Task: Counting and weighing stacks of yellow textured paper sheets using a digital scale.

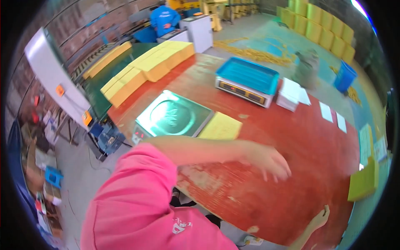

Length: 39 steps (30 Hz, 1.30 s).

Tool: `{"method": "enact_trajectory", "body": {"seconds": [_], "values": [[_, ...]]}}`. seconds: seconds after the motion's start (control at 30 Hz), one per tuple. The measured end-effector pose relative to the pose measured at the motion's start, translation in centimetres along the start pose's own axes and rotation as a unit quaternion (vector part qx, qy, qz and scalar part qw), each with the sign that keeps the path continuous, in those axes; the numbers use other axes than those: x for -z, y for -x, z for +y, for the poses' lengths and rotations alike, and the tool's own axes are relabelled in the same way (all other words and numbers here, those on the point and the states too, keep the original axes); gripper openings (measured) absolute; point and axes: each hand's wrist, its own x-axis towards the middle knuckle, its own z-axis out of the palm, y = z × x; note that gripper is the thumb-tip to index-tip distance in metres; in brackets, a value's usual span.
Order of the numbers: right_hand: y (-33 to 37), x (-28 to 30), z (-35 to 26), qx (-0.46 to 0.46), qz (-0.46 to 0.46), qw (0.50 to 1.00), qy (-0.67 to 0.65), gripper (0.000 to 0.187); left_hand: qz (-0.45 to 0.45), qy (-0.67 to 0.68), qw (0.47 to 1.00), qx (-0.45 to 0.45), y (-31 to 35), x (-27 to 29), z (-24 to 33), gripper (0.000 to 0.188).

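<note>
My left arm, in a pink sleeve, reaches across the red-brown table (225, 187). My left hand (271, 163) hangs just above the tabletop, slightly blurred, fingers loosely apart and nothing seen in them. Lower right, by the table's near edge, my right hand (321, 216) is raised with its fingers loosely spread and appears to hold nothing. Beyond my left forearm lies a yellow stack of paper (221, 126), partly covered by the arm. It sits beside a square metal plate (175, 114) with a round raised ring and a small lit panel.
Farther back stands a digital scale (246, 77) with a blue tray, next to white cards (289, 93). Yellow paper blocks (150, 66) line the table's far left edge. A yellow block (363, 181) is at right. Beyond are a person in blue (163, 18) and a blue bin (345, 77).
</note>
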Motion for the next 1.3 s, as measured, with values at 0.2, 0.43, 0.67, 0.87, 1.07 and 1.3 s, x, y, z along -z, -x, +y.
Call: {"method": "enact_trajectory", "body": {"seconds": [0.2,0.43,0.67,0.87,1.07,1.3], "values": [[20.4,-8.5,-30.3,0.254,-0.168,0.911,-0.277,0.032,0.444,0.020,0.896,0.014,33.4,12.3,-5.1,0.041],[53.7,-20.5,-52.4,0.151,-0.660,0.627,-0.386,0.030,0.655,-0.128,0.724,0.172,59.9,26.3,-16.1,0.047],[71.6,-33.0,-56.8,0.182,-0.651,0.641,-0.364,0.030,0.694,-0.085,0.700,0.148,71.0,38.1,-21.4,0.036],[73.5,-36.5,-57.3,0.321,-0.466,0.774,-0.283,0.025,0.662,-0.386,0.628,0.137,67.3,51.6,-22.3,0.035],[73.6,-36.6,-57.2,0.310,-0.431,0.809,-0.252,0.029,0.569,-0.584,0.557,0.158,59.5,59.2,-23.9,0.045],[73.3,-36.4,-58.1,0.311,-0.441,0.806,-0.244,0.031,0.457,-0.608,0.610,0.223,57.9,58.7,-23.6,0.056]]}}
